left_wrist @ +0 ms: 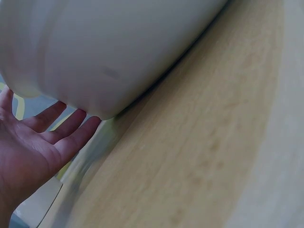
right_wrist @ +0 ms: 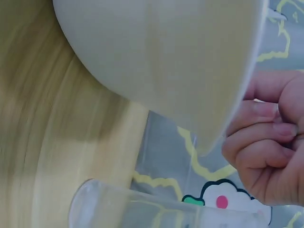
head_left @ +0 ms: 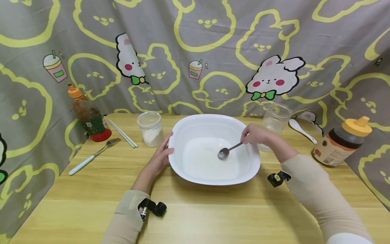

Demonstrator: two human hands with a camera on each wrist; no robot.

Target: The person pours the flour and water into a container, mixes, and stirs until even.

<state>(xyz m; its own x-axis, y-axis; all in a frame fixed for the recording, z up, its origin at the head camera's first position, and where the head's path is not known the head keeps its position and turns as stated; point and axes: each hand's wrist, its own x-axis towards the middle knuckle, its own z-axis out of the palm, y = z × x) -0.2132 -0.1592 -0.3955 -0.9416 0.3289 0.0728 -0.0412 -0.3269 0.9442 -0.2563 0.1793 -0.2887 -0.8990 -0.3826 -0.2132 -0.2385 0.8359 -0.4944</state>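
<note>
- White, rounded-oblong basin with a smooth rim stood on the pale wood-grained worktop, a shallow milky-looking layer on its floor.
- Left hand braced the basin's left side, fingers spread and fairly straight against the outer wall, not clenched; steady, light pressure there seemed best against sliding.
- Right hand pinched the handle of a slim, dark metal spoon over the basin's right side; a loose wrist probably suited slow, even rounds.
- Tall, clear, cylindrical jar stood just behind the right hand, so small elbow swings looked safer.
- Spoon slanted bowl-down towards the basin's middle; keeping it low would likely have limited splashes.
</note>
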